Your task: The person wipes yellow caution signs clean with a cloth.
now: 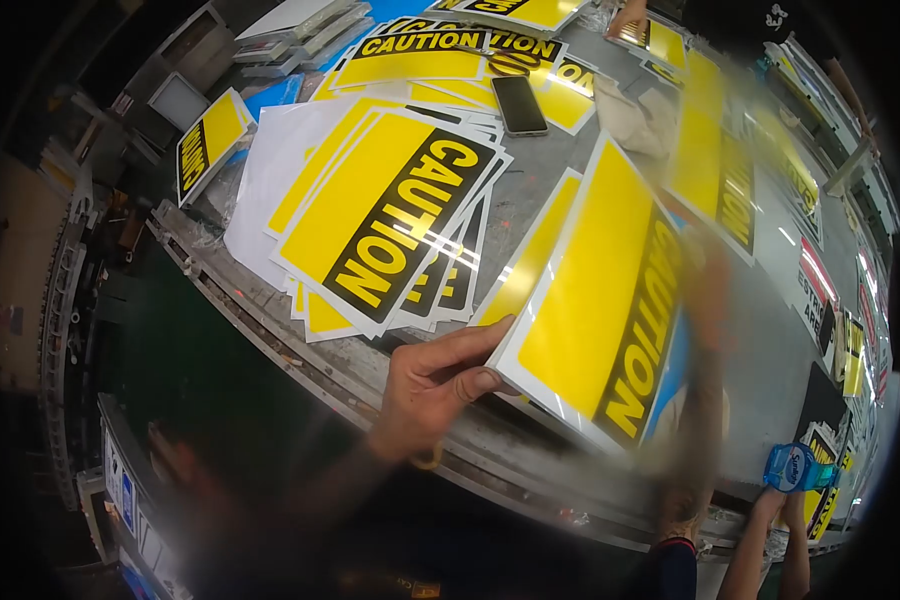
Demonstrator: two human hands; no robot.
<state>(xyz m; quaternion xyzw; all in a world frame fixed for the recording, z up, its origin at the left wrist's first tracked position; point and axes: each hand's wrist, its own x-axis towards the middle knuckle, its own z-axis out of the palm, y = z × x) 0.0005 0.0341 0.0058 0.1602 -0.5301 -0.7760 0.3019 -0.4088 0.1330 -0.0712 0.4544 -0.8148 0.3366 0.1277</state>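
My left hand [425, 388] pinches the near corner of a yellow-and-black caution sign [582, 305] between thumb and fingers. The sign is tilted up above the table, over another yellow sign [532, 255] behind it. My right hand [708, 290] is smeared by motion at the sign's far right edge; its fingers cannot be made out. Blue material [676, 355] shows under that edge. Left of the held sign lies a fanned stack of caution signs [365, 215] with white sheets [255, 195] beneath.
A phone [520, 105] lies among more signs at the back, beside a beige cloth [635, 118]. Another person's hands [770, 505] are by a blue round object [788, 467] at lower right. A further hand [627, 20] shows at the top. The table's metal edge [270, 345] runs along the near side.
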